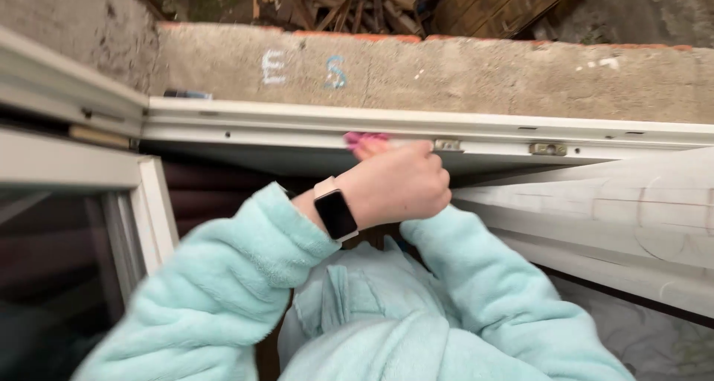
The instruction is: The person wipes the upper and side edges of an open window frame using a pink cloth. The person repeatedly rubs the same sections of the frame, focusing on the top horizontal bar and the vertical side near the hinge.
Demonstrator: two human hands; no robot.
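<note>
Home window, white frame, concrete sill, woodpile

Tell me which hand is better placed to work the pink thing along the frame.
Probably left: the left hand, closed, is up at the white frame by the pink thing; the right hand is hidden beneath it.

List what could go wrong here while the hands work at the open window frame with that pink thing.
1. The pink object is pressed on the white window frame by the left hand; beyond the concrete sill lies a drop to scrap wood, so it might slip out and fall.
2. The metal fittings on the frame could snag fingers or the fluffy sleeve.
3. Leaning out over the sill may risk balance.
</note>
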